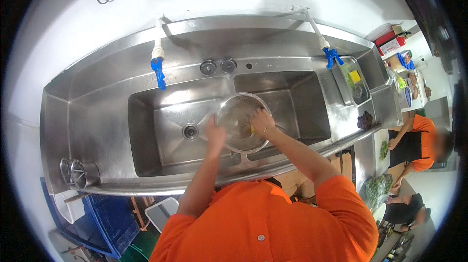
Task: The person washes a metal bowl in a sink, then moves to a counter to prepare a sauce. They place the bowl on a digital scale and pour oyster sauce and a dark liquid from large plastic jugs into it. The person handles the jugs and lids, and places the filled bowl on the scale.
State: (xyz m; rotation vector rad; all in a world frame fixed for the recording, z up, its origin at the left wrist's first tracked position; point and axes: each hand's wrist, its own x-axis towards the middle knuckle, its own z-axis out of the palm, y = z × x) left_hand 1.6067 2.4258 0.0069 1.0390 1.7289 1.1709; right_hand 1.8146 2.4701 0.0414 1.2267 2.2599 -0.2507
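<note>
1. Bottom centre of the frame, closest in, is the person's orange short-sleeved shirt [263, 223], with both bare forearms running up from it to the sink.
2. Left hand [215, 134] sits on the left rim of the round shiny steel mixing bowl [239, 116], fingers curled over the edge and gripping it. The bowl is tilted toward the person, right over the divider between the two basins, just below frame centre.
3. Right hand [262, 121] is inside the bowl on its right side, fingers bunched around a small yellow sponge [252, 129] that's mostly hidden.
4. If I had to judge: brace that rim firmly, and rub in circles from base to lip, turning the bowl so no patch gets skipped.
5. Behind it is the long stainless steel double sink [161, 121], drain in the left basin.
6. Further up, two wall taps with blue handles [158, 71], upper left and upper right.
7. Far right edge, another person in an orange and black top [414, 145] by leafy greens.
</note>
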